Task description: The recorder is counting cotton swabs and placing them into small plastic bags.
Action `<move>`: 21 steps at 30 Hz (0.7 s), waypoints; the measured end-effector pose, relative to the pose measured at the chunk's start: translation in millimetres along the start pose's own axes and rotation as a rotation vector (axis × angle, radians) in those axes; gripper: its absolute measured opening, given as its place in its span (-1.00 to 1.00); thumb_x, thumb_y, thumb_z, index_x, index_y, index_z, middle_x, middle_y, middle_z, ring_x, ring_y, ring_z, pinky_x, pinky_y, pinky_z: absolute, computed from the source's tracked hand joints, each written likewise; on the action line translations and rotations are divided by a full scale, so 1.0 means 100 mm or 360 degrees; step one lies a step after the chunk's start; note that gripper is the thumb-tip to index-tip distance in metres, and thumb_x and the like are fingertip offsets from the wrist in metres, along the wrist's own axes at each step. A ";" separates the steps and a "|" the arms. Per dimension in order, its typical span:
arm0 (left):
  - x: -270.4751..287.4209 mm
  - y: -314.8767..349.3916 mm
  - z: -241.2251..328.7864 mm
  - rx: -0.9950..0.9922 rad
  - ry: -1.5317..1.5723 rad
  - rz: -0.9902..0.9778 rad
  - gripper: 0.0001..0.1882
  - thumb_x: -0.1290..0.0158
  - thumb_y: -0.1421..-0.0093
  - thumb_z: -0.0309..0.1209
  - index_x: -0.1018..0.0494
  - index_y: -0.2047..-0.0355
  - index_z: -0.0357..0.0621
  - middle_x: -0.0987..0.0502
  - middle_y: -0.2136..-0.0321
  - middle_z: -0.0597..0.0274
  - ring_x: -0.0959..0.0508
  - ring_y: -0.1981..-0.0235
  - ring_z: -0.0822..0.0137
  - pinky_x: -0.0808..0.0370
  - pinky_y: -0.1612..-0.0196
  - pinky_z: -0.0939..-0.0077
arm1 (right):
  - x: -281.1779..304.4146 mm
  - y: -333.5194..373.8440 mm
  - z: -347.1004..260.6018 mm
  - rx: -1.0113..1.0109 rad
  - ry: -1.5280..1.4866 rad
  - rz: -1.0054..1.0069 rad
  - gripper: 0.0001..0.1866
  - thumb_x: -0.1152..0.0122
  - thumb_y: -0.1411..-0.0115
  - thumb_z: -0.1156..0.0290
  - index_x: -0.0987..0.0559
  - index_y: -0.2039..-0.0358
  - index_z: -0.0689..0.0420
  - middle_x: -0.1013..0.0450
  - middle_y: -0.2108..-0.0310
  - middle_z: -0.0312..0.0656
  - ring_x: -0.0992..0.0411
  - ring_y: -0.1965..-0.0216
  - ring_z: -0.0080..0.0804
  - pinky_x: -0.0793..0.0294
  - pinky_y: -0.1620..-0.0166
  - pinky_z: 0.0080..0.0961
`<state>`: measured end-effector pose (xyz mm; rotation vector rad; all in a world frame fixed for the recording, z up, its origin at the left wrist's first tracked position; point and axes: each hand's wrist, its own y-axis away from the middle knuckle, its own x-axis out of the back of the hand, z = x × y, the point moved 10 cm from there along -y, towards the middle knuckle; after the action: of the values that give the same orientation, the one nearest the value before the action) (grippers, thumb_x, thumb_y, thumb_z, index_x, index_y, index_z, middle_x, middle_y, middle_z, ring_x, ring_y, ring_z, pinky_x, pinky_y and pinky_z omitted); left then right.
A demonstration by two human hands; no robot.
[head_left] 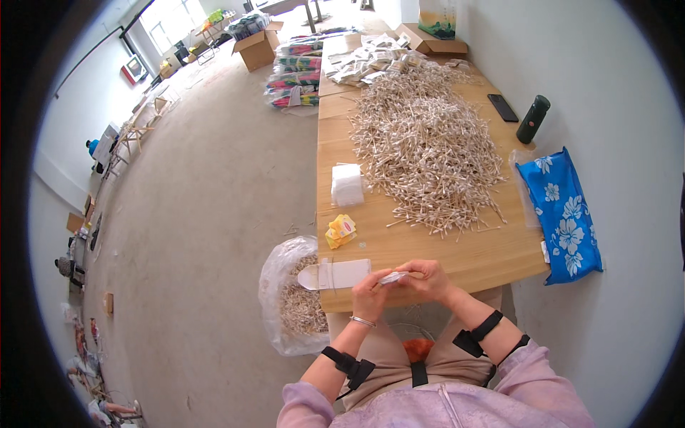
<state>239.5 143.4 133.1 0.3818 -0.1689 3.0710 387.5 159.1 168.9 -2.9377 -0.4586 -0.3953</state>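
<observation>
From the head view, both my hands meet at the near edge of the table (457, 260). My left hand (369, 291) and my right hand (427, 277) together pinch a small clear packet (394, 277), each closed on one end of it. The packet's long axis runs nearly level across me, left to right, with the right end tipped slightly up and away; it hangs just over the table edge, above my lap.

Just left of my left hand a flat white card sleeve (335, 274) lies on the table corner, its long axis also left to right, rounded end pointing left. Beyond it sits a small yellow packet (340, 231) and a stack of white squares (347, 185). A broad heap of cotton swabs (428, 146) covers the middle of the table. A clear bag of swabs (296, 299) stands on the floor by the corner. To the right lie a blue flowered bag (564, 214), a dark bottle (533, 119) and a phone (503, 108).
</observation>
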 end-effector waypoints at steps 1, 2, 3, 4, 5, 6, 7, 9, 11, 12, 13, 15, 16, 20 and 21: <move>0.01 0.00 -0.01 -0.0028 0.0076 0.0004 -0.69 -0.20 0.01 -0.62 -0.53 0.19 -0.21 -0.57 0.23 0.18 -0.56 0.22 0.42 -0.50 0.15 0.54 | -0.05 0.00 0.00 0.0009 -0.0005 -0.0005 -0.75 -0.31 -0.03 0.46 -0.61 0.23 0.18 -0.58 0.34 -0.13 -0.54 0.27 -0.41 -0.48 0.17 -0.55; -0.02 -0.02 0.07 -0.0038 0.0080 -0.0001 -0.69 -0.20 0.01 -0.62 -0.53 0.19 -0.21 -0.57 0.23 0.18 -0.56 0.22 0.42 -0.50 0.15 0.54 | -0.01 0.02 -0.02 0.0120 -0.0011 0.0110 -0.75 -0.32 -0.02 0.46 -0.61 0.23 0.17 -0.57 0.34 -0.13 -0.54 0.27 -0.39 -0.48 0.18 -0.53; -0.01 -0.02 0.16 0.0030 0.0189 0.0078 -0.70 -0.20 0.00 -0.61 -0.53 0.20 -0.21 -0.57 0.22 0.18 -0.56 0.21 0.43 -0.50 0.15 0.54 | 0.06 0.03 -0.08 0.0229 -0.0017 0.0223 -0.74 -0.32 -0.02 0.46 -0.61 0.23 0.16 -0.57 0.34 -0.12 -0.55 0.28 -0.37 -0.48 0.18 -0.51; 0.00 -0.02 0.18 0.0099 0.0298 0.0156 -0.71 -0.20 0.00 -0.60 -0.53 0.21 -0.22 -0.57 0.21 0.18 -0.55 0.20 0.44 -0.50 0.14 0.54 | 0.10 0.03 -0.08 0.0231 -0.0011 0.0229 -0.74 -0.32 -0.02 0.46 -0.61 0.23 0.16 -0.57 0.34 -0.12 -0.55 0.28 -0.37 -0.48 0.18 -0.51; 0.05 -0.01 0.17 0.0098 0.0293 0.0164 -0.71 -0.20 0.00 -0.60 -0.53 0.21 -0.22 -0.57 0.21 0.18 -0.55 0.20 0.44 -0.50 0.14 0.54 | 0.04 0.02 -0.14 0.0241 0.0017 0.0120 -0.73 -0.31 -0.02 0.45 -0.60 0.21 0.15 -0.57 0.33 -0.11 -0.54 0.27 -0.35 -0.48 0.19 -0.50; 0.03 -0.01 0.11 0.0133 0.0101 0.0033 -0.72 -0.20 -0.01 -0.59 -0.53 0.21 -0.21 -0.57 0.21 0.18 -0.55 0.19 0.44 -0.50 0.13 0.53 | -0.03 0.01 -0.19 0.0251 0.0047 0.0013 -0.73 -0.31 -0.03 0.44 -0.60 0.20 0.15 -0.56 0.32 -0.10 -0.54 0.27 -0.34 -0.48 0.19 -0.48; -0.02 0.00 0.05 0.0170 -0.0091 -0.0098 -0.72 -0.20 -0.01 -0.58 -0.53 0.21 -0.21 -0.57 0.21 0.18 -0.55 0.17 0.44 -0.51 0.12 0.52 | -0.03 0.01 -0.17 0.0256 0.0044 0.0009 -0.73 -0.31 -0.03 0.44 -0.60 0.20 0.15 -0.56 0.32 -0.10 -0.54 0.27 -0.34 -0.48 0.19 -0.48; -0.01 0.00 -0.02 0.0150 -0.0085 -0.0103 -0.72 -0.19 -0.03 -0.58 -0.52 0.20 -0.20 -0.57 0.21 0.18 -0.54 0.16 0.44 -0.50 0.12 0.51 | -0.10 -0.01 -0.03 0.0070 0.0067 -0.0098 -0.72 -0.30 -0.04 0.42 -0.59 0.19 0.14 -0.56 0.30 -0.08 -0.54 0.25 -0.31 -0.48 0.20 -0.47; -0.02 0.01 -0.03 0.0130 -0.0076 -0.0110 -0.72 -0.18 -0.04 -0.58 -0.52 0.20 -0.19 -0.57 0.21 0.19 -0.54 0.16 0.44 -0.50 0.12 0.51 | -0.10 0.02 -0.05 0.0108 0.0154 -0.0082 -0.72 -0.29 -0.04 0.41 -0.59 0.19 0.14 -0.56 0.30 -0.07 -0.54 0.25 -0.30 -0.48 0.20 -0.47; -0.01 0.01 0.01 0.0065 -0.0187 -0.0091 -0.72 -0.17 -0.04 -0.59 -0.52 0.19 -0.20 -0.57 0.22 0.19 -0.54 0.17 0.43 -0.50 0.12 0.51 | -0.09 0.02 -0.09 0.0142 0.0243 -0.0062 -0.72 -0.29 -0.05 0.40 -0.59 0.19 0.14 -0.55 0.30 -0.07 -0.54 0.25 -0.29 -0.48 0.20 -0.47; 0.00 0.00 0.06 0.0001 -0.0298 -0.0072 -0.72 -0.16 -0.05 -0.61 -0.51 0.18 -0.22 -0.58 0.24 0.20 -0.55 0.18 0.42 -0.50 0.12 0.52 | -0.09 0.00 -0.10 0.0146 0.0243 -0.0065 -0.72 -0.29 -0.05 0.40 -0.59 0.19 0.14 -0.55 0.30 -0.07 -0.54 0.25 -0.29 -0.48 0.20 -0.47; 0.00 -0.01 0.15 0.0001 0.0040 0.0031 -0.73 -0.15 -0.07 -0.61 -0.50 0.17 -0.25 -0.58 0.24 0.19 -0.55 0.20 0.41 -0.51 0.11 0.52 | -0.06 -0.01 -0.14 0.0145 0.0085 -0.0027 -0.74 -0.29 -0.06 0.39 -0.60 0.20 0.14 -0.56 0.32 -0.08 -0.55 0.26 -0.27 -0.49 0.21 -0.46; 0.05 -0.01 0.17 0.0000 0.0377 0.0134 -0.73 -0.14 -0.08 -0.61 -0.50 0.17 -0.28 -0.58 0.24 0.17 -0.56 0.22 0.39 -0.51 0.11 0.53 | -0.06 0.00 -0.16 0.0144 0.0085 -0.0029 -0.74 -0.29 -0.06 0.39 -0.60 0.20 0.14 -0.56 0.32 -0.08 -0.55 0.26 -0.27 -0.49 0.21 -0.46; 0.01 -0.03 0.14 0.0004 0.0550 -0.0060 -0.76 -0.14 -0.11 -0.59 -0.49 0.17 -0.33 -0.57 0.25 0.15 -0.56 0.23 0.40 -0.50 0.09 0.54 | -0.06 -0.03 -0.11 0.0071 0.0055 -0.0061 -0.76 -0.27 -0.09 0.37 -0.60 0.22 0.14 -0.57 0.32 -0.10 -0.54 0.27 -0.39 -0.48 0.23 -0.50; -0.04 -0.02 0.10 0.0158 0.0619 -0.0139 -0.77 -0.14 -0.12 -0.58 -0.49 0.18 -0.33 -0.57 0.24 0.14 -0.55 0.21 0.42 -0.49 0.08 0.55 | -0.08 -0.02 -0.02 -0.0045 -0.0004 -0.0105 -0.77 -0.26 -0.10 0.36 -0.61 0.22 0.15 -0.57 0.31 -0.11 -0.54 0.27 -0.45 -0.48 0.23 -0.52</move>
<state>245.4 143.8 141.7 -0.2023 0.0152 2.9983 379.4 158.3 168.5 -2.9569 -0.5558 -0.4090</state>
